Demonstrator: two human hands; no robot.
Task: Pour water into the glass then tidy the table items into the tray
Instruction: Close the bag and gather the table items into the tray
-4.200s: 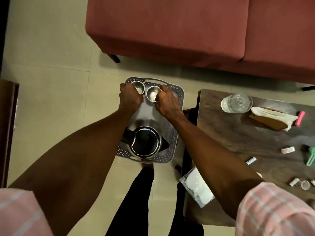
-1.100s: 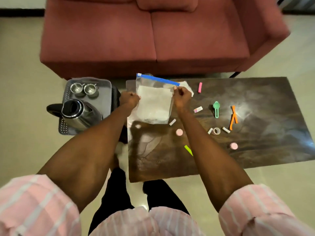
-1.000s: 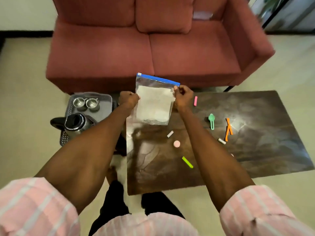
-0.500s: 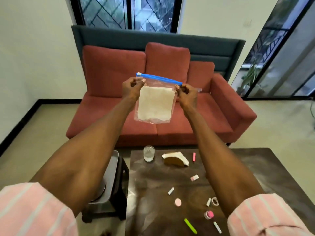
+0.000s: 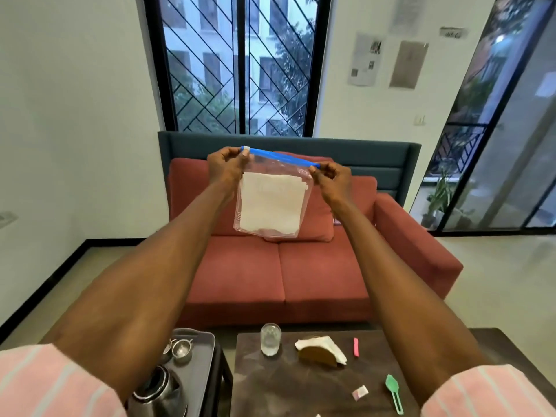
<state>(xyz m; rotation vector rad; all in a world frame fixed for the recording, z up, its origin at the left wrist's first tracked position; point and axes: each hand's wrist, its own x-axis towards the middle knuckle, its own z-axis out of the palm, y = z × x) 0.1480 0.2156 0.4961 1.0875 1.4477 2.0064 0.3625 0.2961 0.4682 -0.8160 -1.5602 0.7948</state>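
I hold a clear zip bag with a blue zipper strip and white paper inside up at arm's length, high above the table. My left hand pinches its left top corner at the white slider. My right hand pinches the right top corner. Below, a clear glass stands at the far left of the dark table. The grey tray sits on a black stool to the left, carrying a steel kettle and two small steel cups.
On the table lie a wooden napkin holder with white napkins, a pink stick, a green spoon-like tool and a small white-pink piece. A red sofa stands behind the table, under a barred window.
My hands left the cups on the tray, picked the zip bag off the table and raised it to eye level. My view tilted up from the table to the sofa and window.
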